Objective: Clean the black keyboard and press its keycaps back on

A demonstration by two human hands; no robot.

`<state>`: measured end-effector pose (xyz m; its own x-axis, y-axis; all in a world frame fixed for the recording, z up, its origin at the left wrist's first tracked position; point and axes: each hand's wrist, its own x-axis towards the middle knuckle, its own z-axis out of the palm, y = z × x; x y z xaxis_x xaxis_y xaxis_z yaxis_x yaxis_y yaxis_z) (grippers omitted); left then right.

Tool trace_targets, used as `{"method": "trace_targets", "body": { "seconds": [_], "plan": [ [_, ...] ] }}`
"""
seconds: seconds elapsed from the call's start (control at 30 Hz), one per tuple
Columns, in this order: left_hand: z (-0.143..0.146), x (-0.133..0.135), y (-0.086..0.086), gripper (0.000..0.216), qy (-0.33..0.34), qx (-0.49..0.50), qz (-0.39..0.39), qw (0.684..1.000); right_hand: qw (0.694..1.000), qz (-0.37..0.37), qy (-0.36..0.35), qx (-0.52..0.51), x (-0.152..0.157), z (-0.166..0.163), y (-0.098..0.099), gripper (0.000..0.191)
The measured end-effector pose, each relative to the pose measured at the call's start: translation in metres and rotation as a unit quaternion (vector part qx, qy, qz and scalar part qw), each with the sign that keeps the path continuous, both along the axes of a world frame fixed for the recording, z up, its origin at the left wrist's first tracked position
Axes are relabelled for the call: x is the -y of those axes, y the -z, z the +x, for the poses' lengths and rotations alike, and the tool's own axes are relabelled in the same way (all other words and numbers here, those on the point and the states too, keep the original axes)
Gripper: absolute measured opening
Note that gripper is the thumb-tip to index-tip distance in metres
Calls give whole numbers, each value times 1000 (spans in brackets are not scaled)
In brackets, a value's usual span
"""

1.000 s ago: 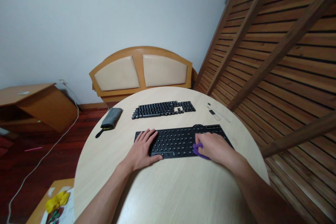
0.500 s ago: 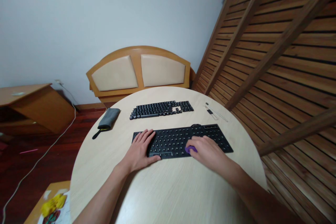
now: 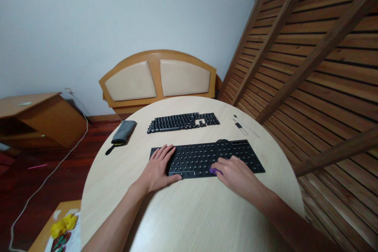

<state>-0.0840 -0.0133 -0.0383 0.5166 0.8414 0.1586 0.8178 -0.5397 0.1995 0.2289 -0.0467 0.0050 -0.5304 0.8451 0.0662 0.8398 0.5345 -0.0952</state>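
A black keyboard base [image 3: 203, 153] with its keycaps off lies on the round table, its switches showing in rows. Flat across its left end rests my left hand [image 3: 161, 167], fingers apart, with the thumb along the front edge. My right hand [image 3: 234, 171] is closed over a soft lump of purple putty [image 3: 216, 171] and presses it on the switches right of the middle. Most of the putty is hidden by the fingers. Behind the base, the loose black keycaps [image 3: 177, 121] are laid out in keyboard order.
On the table's left is a grey pouch [image 3: 124, 132] with a black loop. A wire keycap puller [image 3: 240, 126] and a thin pale stick [image 3: 251, 128] lie at the right. Wooden slats [image 3: 325, 67] rise beside the table [image 3: 189, 220]. Yellow gloves [image 3: 63, 225] sit low at left.
My right hand has pressed lower over the putty, and less of the purple shows now. My left hand stays on the keyboard base. The whole view has shifted slightly.
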Motion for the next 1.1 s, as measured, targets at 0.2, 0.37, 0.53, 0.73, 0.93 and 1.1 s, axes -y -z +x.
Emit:
{"method": "trace_targets", "body": {
  "seconds": [0.2,0.37,0.53,0.73,0.93,1.1],
  "plan": [
    [1,1,-2,100,5,17,-4,1000,996,-82,-12,-30,-8,10,-12,22],
    [2,2,-5,102,10,10,-11,1000,989,-112,68,-65,-9,25,-17,17],
    [3,1,-5,102,11,9,-11,1000,992,-72,19,-103,-4,23,-8,21],
    [2,0,-3,101,13,8,-7,1000,998,19,-27,-62,5,12,12,20],
    [1,-1,0,103,8,9,-9,1000,996,84,18,3,28,-1,26,19],
    [0,0,2,102,9,15,-3,1000,997,26,67,2,43,-4,16,17]
  ]
}}
